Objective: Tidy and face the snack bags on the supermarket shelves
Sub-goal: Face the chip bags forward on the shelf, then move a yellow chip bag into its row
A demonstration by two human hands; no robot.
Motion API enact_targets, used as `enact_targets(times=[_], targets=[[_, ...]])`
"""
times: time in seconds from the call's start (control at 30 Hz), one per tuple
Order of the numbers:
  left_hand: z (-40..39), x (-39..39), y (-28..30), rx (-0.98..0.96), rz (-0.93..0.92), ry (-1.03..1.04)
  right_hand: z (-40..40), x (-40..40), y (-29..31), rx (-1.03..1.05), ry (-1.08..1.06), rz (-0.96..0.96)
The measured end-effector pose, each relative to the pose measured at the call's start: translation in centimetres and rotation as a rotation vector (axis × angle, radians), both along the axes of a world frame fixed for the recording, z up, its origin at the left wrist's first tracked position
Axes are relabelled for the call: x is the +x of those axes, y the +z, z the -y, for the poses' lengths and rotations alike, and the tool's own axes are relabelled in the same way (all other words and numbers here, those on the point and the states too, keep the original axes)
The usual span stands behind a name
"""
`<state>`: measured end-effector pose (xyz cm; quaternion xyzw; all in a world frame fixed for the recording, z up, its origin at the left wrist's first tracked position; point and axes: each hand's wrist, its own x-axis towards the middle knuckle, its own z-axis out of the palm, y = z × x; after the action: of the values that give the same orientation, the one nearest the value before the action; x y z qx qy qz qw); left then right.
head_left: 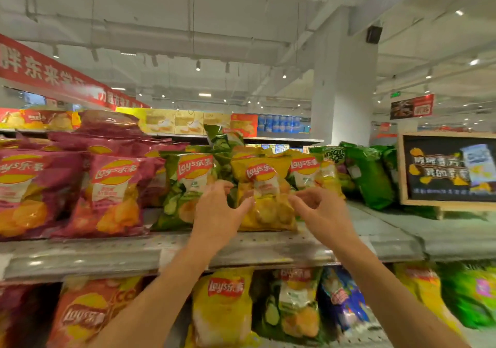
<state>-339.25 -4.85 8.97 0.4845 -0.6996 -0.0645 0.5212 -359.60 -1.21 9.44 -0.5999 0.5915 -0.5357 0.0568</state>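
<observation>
Both hands flank the yellow bag (264, 194) on the shelf (107, 256): left hand (218, 210) spread, seemingly touching; right hand (319, 208) loosely curled beside it.

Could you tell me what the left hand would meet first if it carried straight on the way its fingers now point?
Most likely the yellow Lay's bag: the left hand reaches up and forward at that bag's left edge, fingers spread. Depth is unclear, so it may brush the green Lay's bag beside it first.

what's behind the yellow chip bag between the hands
Behind the yellow chip bag the top of another yellow bag and a tilted green bag show. Their lower parts, and anything deeper, are covered.
</observation>
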Motion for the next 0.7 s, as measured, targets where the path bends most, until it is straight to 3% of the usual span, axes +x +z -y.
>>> enact_targets(times=[0.17, 0.27, 0.5, 0.7], targets=[[3.3, -5.2, 0.7, 0.353, -0.149, -0.067, 4.0, -8.8, 0.0, 0.097, -0.183, -0.089], [5.1, -5.8, 0.2, 0.467, -0.209, -0.049, 7.6, -10.6, 0.7, 0.211, -0.09, -0.157], [6.2, -5.3, -0.7, 0.442, -0.256, -0.044, 13.0, -10.5, 1.7, 0.494, 0.203, -0.009], [6.1, -5.5, -0.7, 0.419, -0.307, -0.035, 13.3, -11.2, 1.0, 0.391, 0.191, 0.041]])
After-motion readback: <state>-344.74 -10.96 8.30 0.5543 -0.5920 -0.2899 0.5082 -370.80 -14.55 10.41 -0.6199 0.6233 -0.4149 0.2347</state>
